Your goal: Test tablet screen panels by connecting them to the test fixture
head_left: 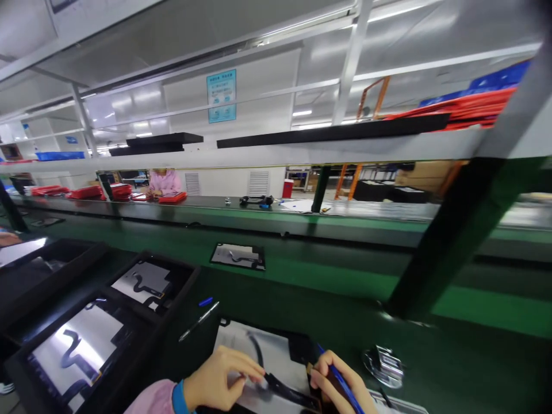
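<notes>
A flat panel with a silvery back (278, 359) and black edges lies on the green bench before me. A black flex cable (288, 392) curves across it. The fingertips of my left hand (218, 376) are pinched together at the free end of this cable. In my right hand (354, 384) is a blue pen (344, 384), gripped at a slant over the panel's right edge. The pen's lower end is hard to make out. Left of the panel, a clear pen (199, 321) lies near a blue cap (206, 301).
Black trays (149, 333) at left hold similar panels (80, 345). Another panel (238, 256) lies farther back. A shiny metal object (383, 366) sits at right, below a dark post (448, 241). An overhead shelf (267, 159) spans the bench. A co-worker in pink (166, 181) is beyond.
</notes>
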Available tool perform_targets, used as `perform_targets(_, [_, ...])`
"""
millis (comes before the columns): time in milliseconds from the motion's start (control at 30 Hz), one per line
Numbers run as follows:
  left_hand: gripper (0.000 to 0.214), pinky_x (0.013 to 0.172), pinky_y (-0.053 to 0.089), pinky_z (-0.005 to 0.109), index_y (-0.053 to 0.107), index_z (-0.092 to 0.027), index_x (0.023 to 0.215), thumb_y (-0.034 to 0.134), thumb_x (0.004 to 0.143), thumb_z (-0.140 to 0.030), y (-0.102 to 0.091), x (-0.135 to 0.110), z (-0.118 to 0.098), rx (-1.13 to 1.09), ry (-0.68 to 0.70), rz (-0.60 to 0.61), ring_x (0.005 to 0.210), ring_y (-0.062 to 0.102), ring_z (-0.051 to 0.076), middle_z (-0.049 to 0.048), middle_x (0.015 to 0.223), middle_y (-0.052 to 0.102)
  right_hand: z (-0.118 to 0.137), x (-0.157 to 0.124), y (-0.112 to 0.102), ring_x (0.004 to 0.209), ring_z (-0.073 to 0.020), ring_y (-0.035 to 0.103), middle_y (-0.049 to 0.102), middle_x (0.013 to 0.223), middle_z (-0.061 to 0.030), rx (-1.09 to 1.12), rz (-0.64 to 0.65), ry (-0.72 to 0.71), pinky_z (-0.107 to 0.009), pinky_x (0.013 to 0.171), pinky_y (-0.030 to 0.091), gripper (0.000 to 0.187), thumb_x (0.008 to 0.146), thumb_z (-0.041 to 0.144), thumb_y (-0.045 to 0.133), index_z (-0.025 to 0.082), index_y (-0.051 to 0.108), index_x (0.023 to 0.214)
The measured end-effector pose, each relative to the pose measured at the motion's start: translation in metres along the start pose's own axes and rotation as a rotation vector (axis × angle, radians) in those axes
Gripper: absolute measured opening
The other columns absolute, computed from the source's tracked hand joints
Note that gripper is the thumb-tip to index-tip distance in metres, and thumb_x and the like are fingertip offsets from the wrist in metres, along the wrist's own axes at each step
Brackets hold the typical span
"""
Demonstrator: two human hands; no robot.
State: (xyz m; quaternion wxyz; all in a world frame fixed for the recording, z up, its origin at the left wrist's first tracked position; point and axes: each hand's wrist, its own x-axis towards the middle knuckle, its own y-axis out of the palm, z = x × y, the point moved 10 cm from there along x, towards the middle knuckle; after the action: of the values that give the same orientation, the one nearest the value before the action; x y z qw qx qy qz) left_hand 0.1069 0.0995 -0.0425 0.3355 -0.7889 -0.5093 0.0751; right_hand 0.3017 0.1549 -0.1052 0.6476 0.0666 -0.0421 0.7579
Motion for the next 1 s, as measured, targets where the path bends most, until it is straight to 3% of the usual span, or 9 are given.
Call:
perform_targets(133, [0.017, 0.078, 0.052, 0.028, 0.071, -0.019, 0.087, 0.063, 0.073, -0.011, -0.010, 0.011, 0.020, 0.060, -0.106, -0.049, 0.079, 0.067, 0.018, 0.0042, 0.088, 0.073, -0.014, 0.003, -0.002, 0.050, -0.0122, 0.044, 0.057, 0.059, 0.0021, -0.012, 0.060, -0.010, -0.023, 0.048, 0.035, 0.043, 0.080, 0.059, 0.063, 0.023, 0.044, 0.069])
perform_targets(200, [0.022, 0.072, 0.052, 0.025, 0.068, -0.018, 0.087, 0.064, 0.068, -0.007, -0.010, 0.012, 0.023, 0.064, -0.103, -0.035, 0.081, 0.065, 0.018, 0.0062, 0.098, 0.069, -0.016, 0.004, -0.005, 0.050, -0.0124, 0.045, 0.057, 0.059, 0.0017, -0.023, 0.070, -0.023, -0.023, 0.048, 0.036, 0.042, 0.081, 0.058, 0.062, 0.023, 0.044, 0.069])
perform_targets(300, [0.039, 0.083, 0.052, 0.027, 0.065, -0.021, 0.101, 0.058, 0.069, -0.001, -0.010, 0.009, 0.026, 0.032, -0.094, -0.053, 0.100, 0.064, 0.019, 0.0084, 0.128, 0.060, -0.013, 0.004, -0.006, 0.050, -0.0129, 0.046, 0.057, 0.059, 0.0015, -0.027, 0.061, -0.027, -0.024, 0.048, 0.036, 0.043, 0.080, 0.059, 0.063, 0.023, 0.043, 0.068])
perform_targets(400, [0.038, 0.084, 0.053, 0.031, 0.064, -0.022, 0.104, 0.059, 0.072, -0.003, -0.006, 0.009, 0.044, -0.163, -0.203, -0.115, 0.096, 0.068, 0.020, 0.0092, 0.131, 0.059, -0.008, 0.002, -0.003, 0.051, -0.0132, 0.046, 0.057, 0.059, 0.0017, -0.037, 0.068, -0.018, -0.024, 0.048, 0.035, 0.042, 0.081, 0.059, 0.062, 0.023, 0.043, 0.069])
perform_targets(500, [0.038, 0.074, 0.055, 0.031, 0.065, -0.021, 0.099, 0.075, 0.064, -0.010, 0.008, 0.013, 0.063, -0.481, -0.313, -0.138, 0.092, 0.071, 0.024, 0.0108, 0.126, 0.063, -0.005, 0.001, 0.000, 0.052, -0.0129, 0.045, 0.057, 0.061, 0.0018, -0.040, 0.098, -0.005, -0.024, 0.049, 0.035, 0.041, 0.083, 0.058, 0.061, 0.023, 0.043, 0.070])
perform_targets(633, [0.050, 0.073, 0.055, 0.032, 0.070, -0.019, 0.093, 0.092, 0.050, -0.029, 0.018, 0.025, 0.059, -0.716, -0.246, -0.093, 0.097, 0.069, 0.027, 0.0135, 0.127, 0.063, -0.004, 0.002, 0.000, 0.052, -0.0131, 0.046, 0.058, 0.061, 0.0015, -0.025, 0.118, -0.004, -0.025, 0.051, 0.036, 0.040, 0.083, 0.056, 0.062, 0.023, 0.043, 0.071])
perform_targets(833, [0.044, 0.074, 0.053, 0.033, 0.079, -0.015, 0.081, 0.091, 0.049, -0.043, 0.044, 0.034, 0.040, -0.695, -0.210, 0.167, 0.085, 0.070, 0.027, 0.0126, 0.082, 0.076, 0.005, 0.000, 0.001, 0.053, -0.0126, 0.045, 0.058, 0.060, 0.0021, 0.016, 0.078, -0.025, -0.025, 0.052, 0.036, 0.041, 0.081, 0.055, 0.065, 0.023, 0.042, 0.071])
perform_targets(900, [0.046, 0.062, 0.050, 0.030, 0.079, -0.015, 0.073, 0.093, 0.039, -0.042, 0.053, 0.040, 0.046, -0.669, -0.295, 0.135, 0.068, 0.067, 0.022, 0.0100, 0.071, 0.075, 0.007, 0.000, 0.002, 0.053, -0.0126, 0.046, 0.058, 0.060, 0.0024, 0.041, 0.084, -0.014, -0.025, 0.052, 0.036, 0.041, 0.081, 0.055, 0.066, 0.023, 0.042, 0.071])
perform_targets(1000, [0.045, 0.049, 0.041, 0.026, 0.076, -0.014, 0.056, 0.094, 0.023, -0.038, 0.060, 0.049, 0.061, -0.644, -0.429, -0.031, 0.049, 0.057, 0.015, 0.0053, 0.054, 0.069, 0.009, -0.001, 0.007, 0.054, -0.0129, 0.048, 0.059, 0.063, 0.0017, 0.056, 0.161, -0.008, -0.025, 0.053, 0.038, 0.040, 0.082, 0.054, 0.065, 0.024, 0.041, 0.072])
